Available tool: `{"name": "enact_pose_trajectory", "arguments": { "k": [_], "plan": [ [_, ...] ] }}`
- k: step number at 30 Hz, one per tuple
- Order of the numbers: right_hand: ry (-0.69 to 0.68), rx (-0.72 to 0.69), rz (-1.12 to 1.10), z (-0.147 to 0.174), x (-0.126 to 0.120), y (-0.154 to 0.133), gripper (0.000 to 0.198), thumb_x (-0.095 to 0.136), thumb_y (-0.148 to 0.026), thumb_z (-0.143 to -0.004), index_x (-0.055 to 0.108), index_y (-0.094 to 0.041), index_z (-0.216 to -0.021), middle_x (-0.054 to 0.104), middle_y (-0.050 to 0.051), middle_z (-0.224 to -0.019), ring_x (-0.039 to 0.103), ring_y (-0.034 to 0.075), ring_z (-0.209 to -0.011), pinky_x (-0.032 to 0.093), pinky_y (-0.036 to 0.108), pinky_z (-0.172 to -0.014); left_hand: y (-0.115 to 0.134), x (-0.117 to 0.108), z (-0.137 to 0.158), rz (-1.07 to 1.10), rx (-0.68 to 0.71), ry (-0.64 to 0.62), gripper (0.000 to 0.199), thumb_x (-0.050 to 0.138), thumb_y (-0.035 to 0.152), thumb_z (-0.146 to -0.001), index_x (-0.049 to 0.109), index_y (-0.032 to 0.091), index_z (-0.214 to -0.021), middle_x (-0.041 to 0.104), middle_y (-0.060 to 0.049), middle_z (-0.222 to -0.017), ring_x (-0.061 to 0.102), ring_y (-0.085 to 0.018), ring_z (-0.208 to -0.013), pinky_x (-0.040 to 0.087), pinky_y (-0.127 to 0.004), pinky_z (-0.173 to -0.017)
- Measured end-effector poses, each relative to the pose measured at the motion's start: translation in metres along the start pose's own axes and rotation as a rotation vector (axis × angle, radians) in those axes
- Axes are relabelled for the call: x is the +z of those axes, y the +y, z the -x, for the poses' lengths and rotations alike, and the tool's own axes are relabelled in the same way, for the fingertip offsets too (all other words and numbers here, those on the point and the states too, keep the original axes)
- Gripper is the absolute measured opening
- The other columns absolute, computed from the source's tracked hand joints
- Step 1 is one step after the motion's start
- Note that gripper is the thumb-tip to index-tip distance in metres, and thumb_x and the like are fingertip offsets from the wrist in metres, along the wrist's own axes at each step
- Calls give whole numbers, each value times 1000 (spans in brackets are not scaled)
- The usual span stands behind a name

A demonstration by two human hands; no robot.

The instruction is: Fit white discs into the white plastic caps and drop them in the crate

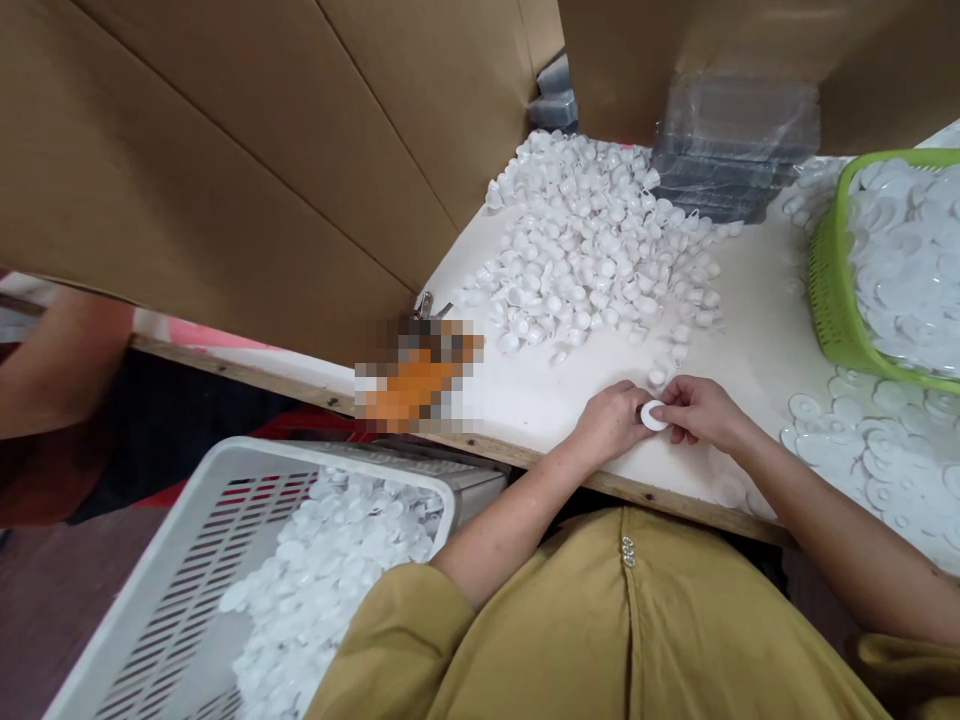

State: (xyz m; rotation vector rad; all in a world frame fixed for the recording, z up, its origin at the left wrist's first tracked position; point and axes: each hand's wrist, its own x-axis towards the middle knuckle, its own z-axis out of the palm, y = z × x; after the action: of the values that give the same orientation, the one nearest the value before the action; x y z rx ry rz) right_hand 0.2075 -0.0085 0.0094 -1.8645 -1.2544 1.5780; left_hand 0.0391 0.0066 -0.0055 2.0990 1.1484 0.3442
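My left hand (611, 420) and my right hand (701, 410) meet near the front edge of the white table (750, 290). Between their fingertips sits a small white round disc (653, 415), pinched from both sides. A small part may be pressed against it from the left, but fingers hide it. A big heap of small white plastic cups (592, 245) lies just beyond my hands. Flat white discs (870, 450) are strewn on the table at my right.
A green basket (829, 290) full of white discs stands at the right. A white slatted crate (172, 580) of white assembled pieces sits low at the left. Cardboard walls (225, 150) and stacked clear trays (731, 150) stand behind. Another person's arm (52, 370) shows at far left.
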Motion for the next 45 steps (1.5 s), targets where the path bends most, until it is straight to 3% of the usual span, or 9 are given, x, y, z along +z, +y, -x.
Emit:
{"name": "enact_pose_trajectory", "arguments": {
  "k": [12, 20, 24, 27, 29, 32, 36, 39, 45],
  "plan": [
    [-139, 64, -7, -10, -8, -14, 23, 67, -11, -76, 47, -20, -80, 56, -7, -45, 57, 13, -36, 38, 16, -32, -2, -26, -26, 153, -116, -243, 23, 68, 39, -67, 60, 18, -70, 57, 4, -63, 51, -11, -60, 34, -22, -55],
    [-60, -70, -55, 3, -3, 0, 19, 67, -23, -79, 49, -21, -84, 58, -6, -55, 57, 11, -42, 43, 19, -40, 8, -29, -19, 175, -22, -268, 22, 58, 33, -75, 66, 21, -91, 58, 3, -70, 53, -13, -67, 40, -24, -65],
    [510, -272, 80, 38, -47, 42, 23, 60, -42, -83, 57, -21, -93, 67, 5, -93, 64, 17, -75, 53, 31, -68, 6, -19, -4, 123, -4, -111, 21, 58, 32, -76, 67, 22, -91, 59, -1, -85, 54, -14, -70, 44, -27, -69],
    [1067, -96, 418, 79, -115, 95, 41, 49, -43, -88, 53, -18, -121, 53, 15, -130, 48, 27, -120, 44, 43, -94, 1, -11, 4, 126, 42, -22, 24, 56, 33, -78, 66, 21, -97, 58, -3, -96, 55, -14, -73, 46, -28, -71],
    [1196, 176, 582, 105, -159, 131, 51, 47, -40, -89, 45, -15, -134, 33, 19, -148, 29, 31, -136, 28, 50, -107, 0, -8, 6, 122, 65, -12, 25, 55, 34, -79, 63, 21, -99, 59, -3, -93, 56, -15, -74, 46, -28, -71],
    [1166, 351, 566, 126, -194, 168, 56, 38, -42, -93, 43, -8, -137, 35, 29, -144, 27, 39, -135, 24, 61, -103, 0, -6, 4, 91, 48, 3, 26, 56, 35, -78, 62, 20, -98, 58, -1, -83, 55, -15, -72, 46, -28, -69],
    [1042, 378, 579, 111, -180, 172, 63, 31, -52, -93, 42, -13, -141, 33, 26, -147, 25, 43, -136, 23, 67, -101, 2, -6, 3, 162, 4, 31, 28, 60, 38, -75, 63, 20, -96, 59, 0, -79, 54, -14, -69, 46, -28, -69],
    [927, 220, 610, 87, -147, 156, 64, 31, -55, -92, 37, -19, -145, 30, 20, -152, 23, 40, -139, 23, 67, -103, -1, -19, 13, 330, -96, 113, 35, 63, 44, -71, 62, 19, -96, 61, 0, -80, 55, -13, -69, 48, -27, -67],
    [765, -249, 685, 89, -93, 129, 66, 38, -53, -93, 27, -23, -150, 19, 18, -158, 14, 39, -144, 22, 68, -105, -55, -104, 100, 359, -471, 484, 44, 74, 50, -57, 62, 26, -92, 69, 5, -89, 62, -18, -81, 53, -33, -78]
  ]
}}
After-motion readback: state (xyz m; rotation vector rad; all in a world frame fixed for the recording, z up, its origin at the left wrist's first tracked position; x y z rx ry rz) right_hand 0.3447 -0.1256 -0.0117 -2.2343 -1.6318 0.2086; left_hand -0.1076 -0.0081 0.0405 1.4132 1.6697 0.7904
